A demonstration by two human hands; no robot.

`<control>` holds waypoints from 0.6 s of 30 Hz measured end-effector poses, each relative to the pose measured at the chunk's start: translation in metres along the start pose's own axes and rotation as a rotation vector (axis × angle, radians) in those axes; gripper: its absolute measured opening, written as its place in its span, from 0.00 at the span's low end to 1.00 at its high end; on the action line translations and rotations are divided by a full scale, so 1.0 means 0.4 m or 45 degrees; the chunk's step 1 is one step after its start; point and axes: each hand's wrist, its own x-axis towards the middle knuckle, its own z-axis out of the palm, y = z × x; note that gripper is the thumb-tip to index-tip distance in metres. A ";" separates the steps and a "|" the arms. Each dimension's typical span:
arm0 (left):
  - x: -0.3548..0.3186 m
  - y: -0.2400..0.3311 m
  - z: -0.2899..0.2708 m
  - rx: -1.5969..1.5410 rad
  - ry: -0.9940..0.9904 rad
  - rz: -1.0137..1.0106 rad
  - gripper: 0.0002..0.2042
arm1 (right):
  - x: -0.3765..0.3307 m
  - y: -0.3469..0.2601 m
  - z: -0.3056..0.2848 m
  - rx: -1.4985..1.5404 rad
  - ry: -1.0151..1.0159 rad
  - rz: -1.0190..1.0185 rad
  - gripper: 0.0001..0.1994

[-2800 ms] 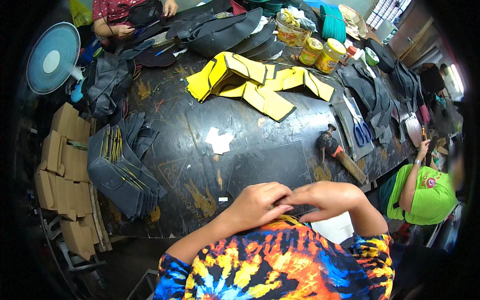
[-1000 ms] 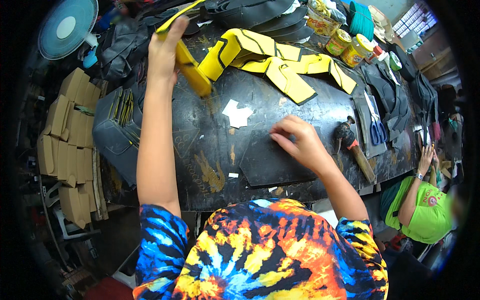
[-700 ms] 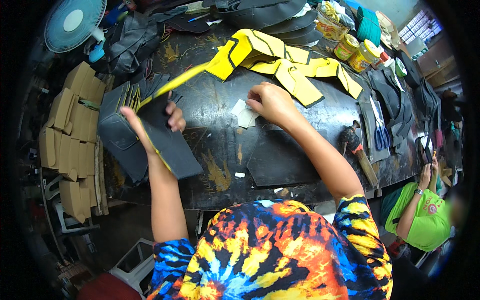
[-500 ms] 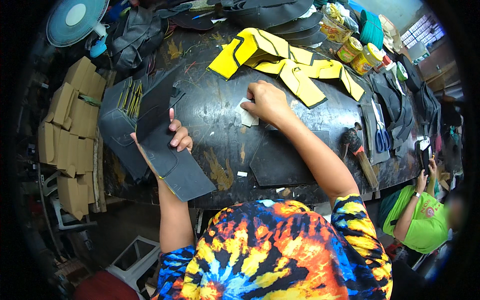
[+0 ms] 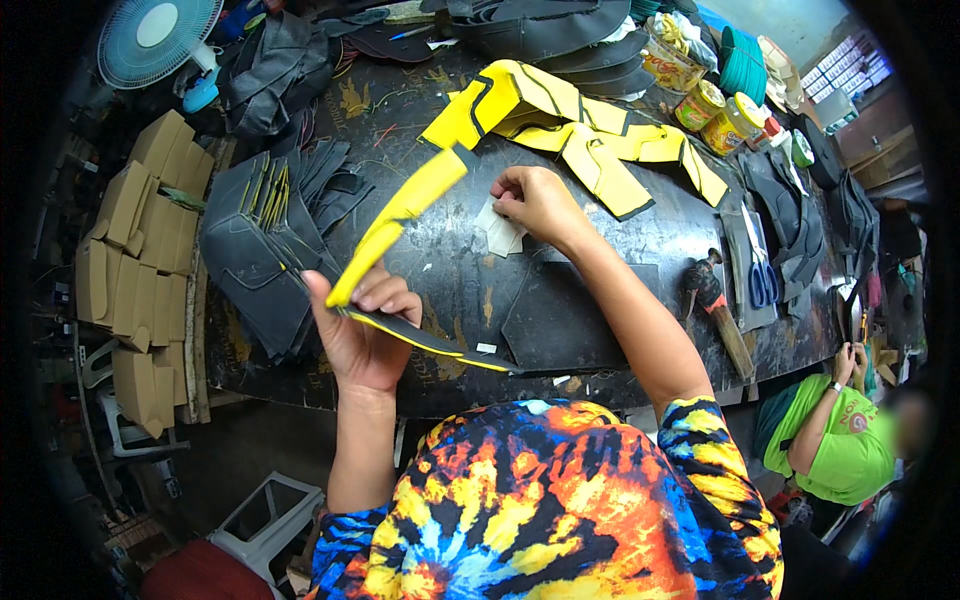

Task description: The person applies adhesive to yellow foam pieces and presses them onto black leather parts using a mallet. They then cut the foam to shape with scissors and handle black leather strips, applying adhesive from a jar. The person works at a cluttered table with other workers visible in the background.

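Note:
My left hand (image 5: 362, 340) is closed on a folded panel (image 5: 405, 205), black on its outside and bright yellow inside. One half of the panel stands up toward the far side, while the other half lies nearly edge-on, pointing right. Over the middle of the table, my right hand (image 5: 540, 205) has its thumb and fingers pinched at the top edge of some small white slips (image 5: 500, 235). Beyond that hand lie several yellow panels with black edging (image 5: 605, 170). A stack of similar black panels (image 5: 250, 225) with yellow edges sits left of my left hand.
A flat black sheet (image 5: 565, 320) lies below my right forearm. To the right are a hammer (image 5: 720, 310) and blue-handled scissors (image 5: 764, 280). Jars (image 5: 735, 122) stand at the back right, a fan (image 5: 160, 40) at the far left. A person in green (image 5: 840, 430) works at right.
My left hand has turned the panel, so its yellow inside now shows where its black face was. The right hand has barely moved; the white slips look slightly shifted.

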 end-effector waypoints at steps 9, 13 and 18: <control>-0.082 -0.078 0.029 0.611 0.211 -0.178 0.25 | -0.029 -0.010 -0.033 0.677 -0.146 0.194 0.05; -0.104 -0.124 0.011 0.664 -0.099 -0.331 0.30 | -0.033 -0.001 -0.023 0.711 -0.129 0.218 0.03; -0.134 -0.157 0.007 0.843 -0.047 -0.438 0.36 | -0.028 0.006 -0.012 0.881 -0.191 0.394 0.06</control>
